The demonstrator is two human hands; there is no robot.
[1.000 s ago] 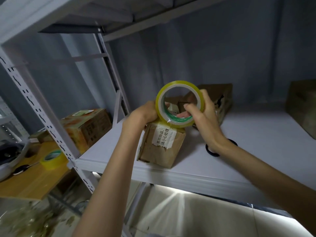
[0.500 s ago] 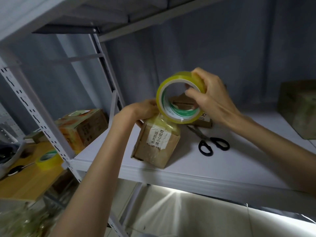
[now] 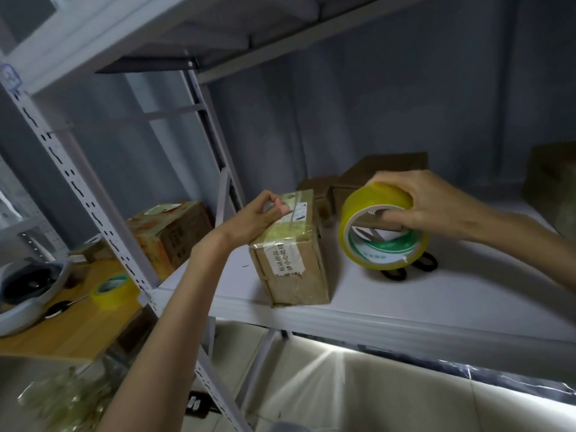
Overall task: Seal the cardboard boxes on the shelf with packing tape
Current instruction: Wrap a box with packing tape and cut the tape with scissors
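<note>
Tape roll (image 3: pixel 385 232) sits in my right hand (image 3: pixel 427 204), fingers curled over its yellow rim with the thumb hooked inside the core, the roll held upright just above the white shelf (image 3: pixel 389 316). Below that hand, partly hidden by the roll, I see the black handles of scissors (image 3: pixel 420 266) lying on the shelf. To the left of the right hand, well apart from the roll, stands the small cardboard box (image 3: pixel 296 260), upright near the shelf's front edge, a white label on its near face and shiny tape across its top. My left hand (image 3: pixel 258 216) rests on the box's top left edge, fingers bent and pressing down there. Behind the right hand, more brown boxes (image 3: pixel 367 179) sit toward the back of the shelf. Far left of my left hand, a second tape roll (image 3: pixel 110 289) lies on a wooden table (image 3: pixel 62 332).
</note>
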